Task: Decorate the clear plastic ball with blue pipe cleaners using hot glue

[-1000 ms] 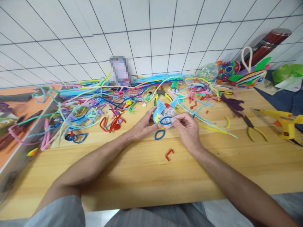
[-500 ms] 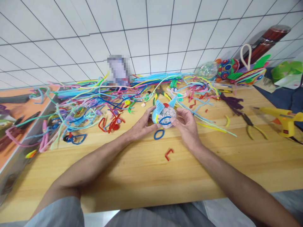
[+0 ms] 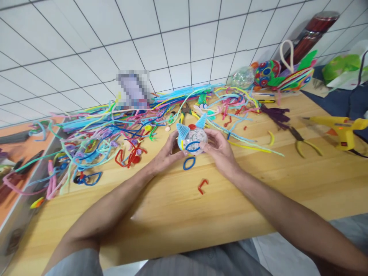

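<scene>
Between my two hands is a clear round ball [image 3: 197,137] with light blue ear-like cones and a red spot on top. My left hand [image 3: 169,153] curls round its left side, thumb low at the front. On the other side my right hand [image 3: 219,150] grips it, with the thumb against a blue pipe-cleaner loop [image 3: 192,147] on the ball's front. A second blue pipe-cleaner loop [image 3: 189,163] lies on the table just below. Nearer to me is a bent red pipe-cleaner piece [image 3: 202,186]. The fingers behind the ball are partly hidden.
Tangled pipe cleaners [image 3: 94,134] cover the back and left of the table [image 3: 161,226]. Pliers [image 3: 301,143] and a yellow glue gun [image 3: 342,130] lie at right. Decorated crafts [image 3: 296,78] and a dark red flask [image 3: 313,36] stand by the tiled wall [image 3: 201,42].
The view has shifted and tilted slightly, so everything sits a little differently in the picture. My hands keep the same hold on the ball, and the loose pieces lie as before.
</scene>
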A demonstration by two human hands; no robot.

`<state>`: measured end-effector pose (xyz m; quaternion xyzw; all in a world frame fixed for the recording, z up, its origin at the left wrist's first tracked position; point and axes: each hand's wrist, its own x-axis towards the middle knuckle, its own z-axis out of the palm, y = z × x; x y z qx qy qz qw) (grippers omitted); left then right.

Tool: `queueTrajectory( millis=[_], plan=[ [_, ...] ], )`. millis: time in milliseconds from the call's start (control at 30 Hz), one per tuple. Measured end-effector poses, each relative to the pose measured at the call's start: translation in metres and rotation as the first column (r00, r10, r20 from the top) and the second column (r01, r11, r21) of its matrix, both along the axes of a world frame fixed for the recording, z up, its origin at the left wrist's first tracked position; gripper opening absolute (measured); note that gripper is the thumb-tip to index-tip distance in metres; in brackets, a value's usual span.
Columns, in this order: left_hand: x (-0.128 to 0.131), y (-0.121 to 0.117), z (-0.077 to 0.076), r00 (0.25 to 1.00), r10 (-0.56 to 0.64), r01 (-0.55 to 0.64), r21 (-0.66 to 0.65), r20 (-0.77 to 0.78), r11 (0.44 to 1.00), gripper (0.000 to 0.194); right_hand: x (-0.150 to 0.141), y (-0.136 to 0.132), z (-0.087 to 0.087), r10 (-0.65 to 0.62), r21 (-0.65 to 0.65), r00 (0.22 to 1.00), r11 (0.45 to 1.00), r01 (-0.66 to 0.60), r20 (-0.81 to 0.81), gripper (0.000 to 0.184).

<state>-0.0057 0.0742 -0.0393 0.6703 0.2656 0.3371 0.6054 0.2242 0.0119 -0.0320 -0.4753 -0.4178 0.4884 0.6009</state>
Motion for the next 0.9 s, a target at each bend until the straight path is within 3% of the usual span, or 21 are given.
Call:
queueTrajectory(
  millis=[333,600,900],
  plan=[
    [-0.0029,0.0028,0.0,1.0,-0.022,0.022,-0.011,-0.008,1.0,0.08,-0.0008,-0.0009,-0.0066,-0.021,0.039,0.998,0.999,0.018,0.062,0.072],
    [-0.0018,0.0043,0.0009,0.999,-0.041,0.041,-0.024,-0.005,0.999,0.092,0.0005,-0.0024,-0.0059,-0.012,0.049,0.996,0.999,0.007,0.092,0.068],
    [0.0016,0.0036,0.0044,0.998,-0.055,0.057,-0.041,0.04,0.998,0.076,0.0017,-0.0036,-0.0076,-0.04,0.097,0.985,0.995,0.023,0.171,0.063]
  ],
)
